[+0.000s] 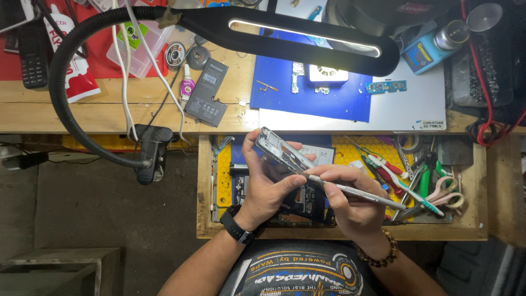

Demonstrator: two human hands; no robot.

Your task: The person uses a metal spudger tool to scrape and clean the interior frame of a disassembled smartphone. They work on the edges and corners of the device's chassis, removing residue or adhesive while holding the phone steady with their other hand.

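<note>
Black gooseneck lamp (307, 33), blue mat (285, 93), loose battery (207, 92), and pliers (424, 178) in the wooden drawer (339, 233).

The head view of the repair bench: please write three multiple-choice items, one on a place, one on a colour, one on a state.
1. Where does the phone battery lie?
A. on the wooden bench top
B. in the drawer
C. on the blue mat

2. What colour is the work mat?
A. red
B. blue
C. green

3. What is the state of the desk lamp?
A. lit
B. off
C. folded away

Answers: 1 A, it lies on wood left of the mat. 2 B, the mat is plainly blue. 3 A, its strip glows above the left hand holding the phone frame and the right hand holding the metal tool.
</note>
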